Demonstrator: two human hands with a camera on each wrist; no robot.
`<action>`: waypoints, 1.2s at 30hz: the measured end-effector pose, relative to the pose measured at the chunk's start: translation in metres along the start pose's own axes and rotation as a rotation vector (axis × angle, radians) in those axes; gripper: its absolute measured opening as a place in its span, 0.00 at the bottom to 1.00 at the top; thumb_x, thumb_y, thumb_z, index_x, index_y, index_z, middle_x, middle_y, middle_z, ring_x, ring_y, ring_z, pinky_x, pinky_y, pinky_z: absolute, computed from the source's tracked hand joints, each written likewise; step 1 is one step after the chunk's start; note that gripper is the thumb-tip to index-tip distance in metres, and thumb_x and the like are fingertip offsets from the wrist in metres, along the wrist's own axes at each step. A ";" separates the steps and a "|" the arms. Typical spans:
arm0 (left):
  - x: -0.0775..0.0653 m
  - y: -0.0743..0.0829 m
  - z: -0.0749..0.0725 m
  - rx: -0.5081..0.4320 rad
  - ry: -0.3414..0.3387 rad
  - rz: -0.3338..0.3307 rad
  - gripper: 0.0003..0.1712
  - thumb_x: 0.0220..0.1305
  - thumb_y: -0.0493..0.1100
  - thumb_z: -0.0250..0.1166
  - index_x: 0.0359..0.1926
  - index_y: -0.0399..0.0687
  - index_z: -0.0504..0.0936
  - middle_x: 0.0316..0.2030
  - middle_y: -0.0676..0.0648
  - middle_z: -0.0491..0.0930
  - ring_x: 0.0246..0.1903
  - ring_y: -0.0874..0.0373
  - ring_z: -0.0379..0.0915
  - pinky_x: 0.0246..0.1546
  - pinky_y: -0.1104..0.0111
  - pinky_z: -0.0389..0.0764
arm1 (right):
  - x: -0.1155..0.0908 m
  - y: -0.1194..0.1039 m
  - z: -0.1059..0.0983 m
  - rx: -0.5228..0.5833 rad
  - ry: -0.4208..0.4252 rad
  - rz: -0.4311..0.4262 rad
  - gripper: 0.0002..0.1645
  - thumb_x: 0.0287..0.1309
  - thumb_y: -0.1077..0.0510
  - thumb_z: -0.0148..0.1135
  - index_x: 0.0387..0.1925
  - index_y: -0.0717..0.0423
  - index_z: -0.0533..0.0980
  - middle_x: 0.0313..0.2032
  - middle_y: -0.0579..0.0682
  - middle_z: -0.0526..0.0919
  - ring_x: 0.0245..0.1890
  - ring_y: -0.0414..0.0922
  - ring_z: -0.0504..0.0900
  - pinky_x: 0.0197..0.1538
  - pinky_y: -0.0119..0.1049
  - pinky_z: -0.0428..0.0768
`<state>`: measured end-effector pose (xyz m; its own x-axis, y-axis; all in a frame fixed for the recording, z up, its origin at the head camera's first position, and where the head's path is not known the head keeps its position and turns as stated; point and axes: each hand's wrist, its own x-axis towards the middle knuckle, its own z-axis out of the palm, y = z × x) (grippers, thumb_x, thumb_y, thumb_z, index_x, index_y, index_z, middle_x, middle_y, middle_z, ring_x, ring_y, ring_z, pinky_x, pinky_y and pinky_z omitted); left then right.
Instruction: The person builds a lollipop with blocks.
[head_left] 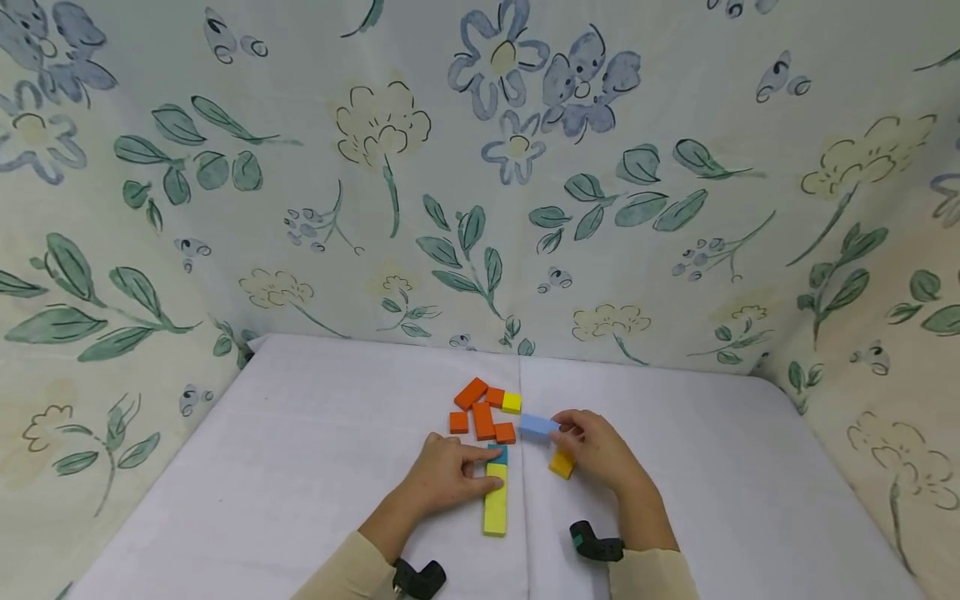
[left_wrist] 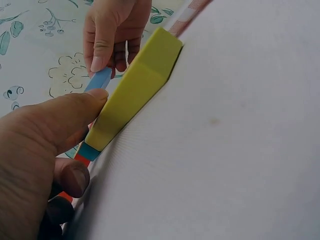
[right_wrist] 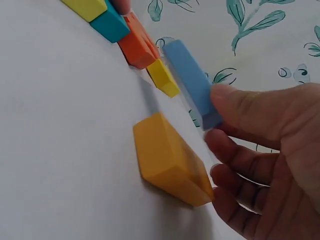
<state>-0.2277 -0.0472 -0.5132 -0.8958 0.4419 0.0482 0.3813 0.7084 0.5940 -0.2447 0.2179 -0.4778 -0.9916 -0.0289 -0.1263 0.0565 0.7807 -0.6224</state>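
My left hand (head_left: 447, 475) rests by a row of wooden blocks lying end to end. Its index fingertip touches a small teal block (head_left: 498, 456), and its thumb lies on a long yellow block (head_left: 495, 512) nearer me. Between thumb and fingers, my right hand (head_left: 602, 448) pinches a light blue oblong block (right_wrist: 187, 75), tilted and raised off the cloth in the right wrist view. Just below that hand stands an amber block (right_wrist: 167, 155); the lower fingers are close to it, and whether they touch it I cannot tell.
Several orange-red blocks (head_left: 483, 421) and a small yellow block (head_left: 512, 403) sit beyond the teal one. A white cloth (head_left: 300, 467) with a fold line covers the table. Floral fabric (head_left: 450, 208) hangs behind and at the sides. Dark wrist devices (head_left: 596, 546) are on both arms.
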 end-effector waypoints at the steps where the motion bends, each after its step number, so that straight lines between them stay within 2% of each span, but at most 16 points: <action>1: 0.000 0.000 0.000 -0.003 0.001 0.007 0.28 0.59 0.68 0.70 0.59 0.70 0.85 0.12 0.61 0.64 0.19 0.67 0.63 0.45 0.61 0.58 | -0.001 -0.001 -0.001 0.000 -0.028 -0.008 0.16 0.67 0.51 0.66 0.54 0.49 0.81 0.47 0.48 0.82 0.47 0.47 0.76 0.56 0.48 0.81; 6: 0.000 -0.002 0.001 -0.010 0.003 0.022 0.28 0.58 0.68 0.70 0.59 0.70 0.85 0.11 0.61 0.64 0.19 0.68 0.63 0.45 0.62 0.59 | -0.007 -0.004 -0.005 -0.015 -0.118 -0.045 0.12 0.65 0.50 0.68 0.48 0.45 0.84 0.45 0.44 0.83 0.52 0.47 0.73 0.63 0.56 0.76; 10: 0.000 -0.003 0.001 -0.019 0.001 0.020 0.29 0.58 0.68 0.71 0.58 0.69 0.85 0.10 0.61 0.64 0.18 0.67 0.63 0.45 0.63 0.59 | -0.008 -0.006 -0.006 0.012 -0.143 -0.043 0.13 0.64 0.49 0.69 0.48 0.46 0.84 0.45 0.44 0.83 0.50 0.46 0.74 0.61 0.53 0.78; 14: -0.001 -0.003 0.001 -0.027 -0.001 0.027 0.29 0.58 0.68 0.71 0.58 0.67 0.86 0.10 0.61 0.64 0.18 0.67 0.63 0.44 0.63 0.59 | -0.010 -0.008 -0.005 0.060 -0.159 -0.046 0.12 0.63 0.47 0.69 0.46 0.44 0.85 0.47 0.46 0.81 0.54 0.48 0.70 0.61 0.55 0.75; 17: 0.000 -0.004 0.001 -0.023 -0.001 0.036 0.29 0.58 0.67 0.71 0.58 0.65 0.86 0.10 0.62 0.64 0.19 0.67 0.63 0.44 0.63 0.59 | -0.010 -0.010 0.000 0.067 -0.157 -0.065 0.09 0.64 0.46 0.68 0.43 0.41 0.86 0.49 0.46 0.79 0.58 0.49 0.66 0.61 0.56 0.74; 20: 0.000 -0.004 0.001 -0.017 -0.005 0.038 0.30 0.58 0.68 0.71 0.58 0.64 0.86 0.10 0.61 0.64 0.19 0.67 0.63 0.44 0.63 0.59 | -0.009 -0.013 0.006 0.042 -0.148 -0.087 0.07 0.65 0.46 0.68 0.41 0.40 0.86 0.50 0.46 0.79 0.57 0.49 0.67 0.59 0.54 0.76; 24: 0.000 -0.004 0.000 -0.016 -0.018 0.028 0.30 0.58 0.69 0.70 0.58 0.66 0.86 0.09 0.61 0.63 0.18 0.66 0.63 0.45 0.63 0.59 | -0.008 -0.016 0.015 -0.020 -0.112 -0.088 0.08 0.65 0.44 0.67 0.41 0.39 0.86 0.50 0.46 0.81 0.59 0.49 0.68 0.61 0.57 0.74; 29: 0.000 -0.004 0.000 -0.014 -0.018 0.022 0.29 0.59 0.68 0.70 0.59 0.69 0.85 0.09 0.61 0.63 0.15 0.65 0.64 0.46 0.62 0.59 | -0.006 -0.017 0.023 -0.078 -0.068 -0.117 0.10 0.66 0.43 0.66 0.44 0.40 0.85 0.50 0.45 0.83 0.66 0.53 0.65 0.68 0.62 0.66; 36: 0.001 -0.004 0.000 -0.001 -0.024 0.014 0.30 0.59 0.69 0.69 0.60 0.69 0.84 0.10 0.60 0.64 0.17 0.66 0.64 0.47 0.61 0.59 | -0.003 -0.023 0.032 -0.090 -0.072 -0.158 0.10 0.67 0.45 0.65 0.45 0.40 0.85 0.48 0.44 0.84 0.69 0.56 0.62 0.73 0.64 0.53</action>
<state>-0.2298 -0.0490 -0.5157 -0.8847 0.4647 0.0373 0.3934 0.7013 0.5945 -0.2394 0.1801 -0.4879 -0.9762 -0.1977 -0.0894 -0.1132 0.8156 -0.5674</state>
